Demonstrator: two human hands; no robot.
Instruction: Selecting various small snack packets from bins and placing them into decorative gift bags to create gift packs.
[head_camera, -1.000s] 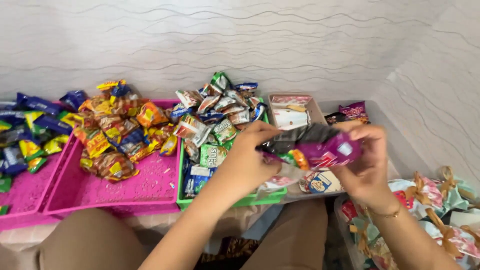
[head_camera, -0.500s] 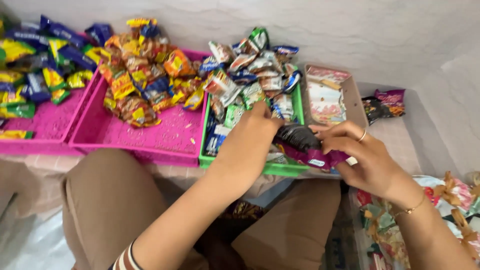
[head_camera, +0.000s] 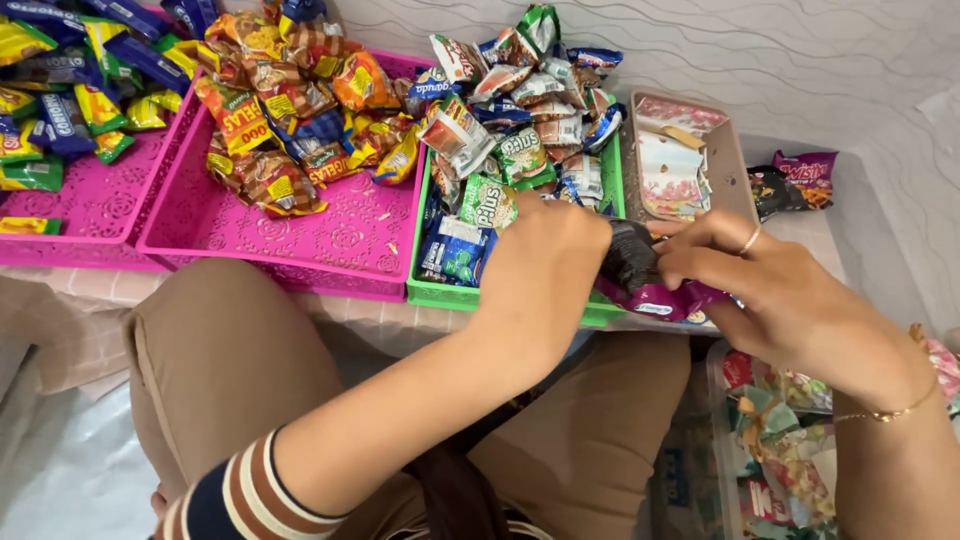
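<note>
Both hands meet over the near edge of the green plastic tray (head_camera: 440, 292) of snack packets. The left hand (head_camera: 545, 275) and right hand (head_camera: 760, 290) each have their grip clamped on a dark-and-magenta foil snack packet (head_camera: 645, 280), held between them above the desk's front edge.
</note>
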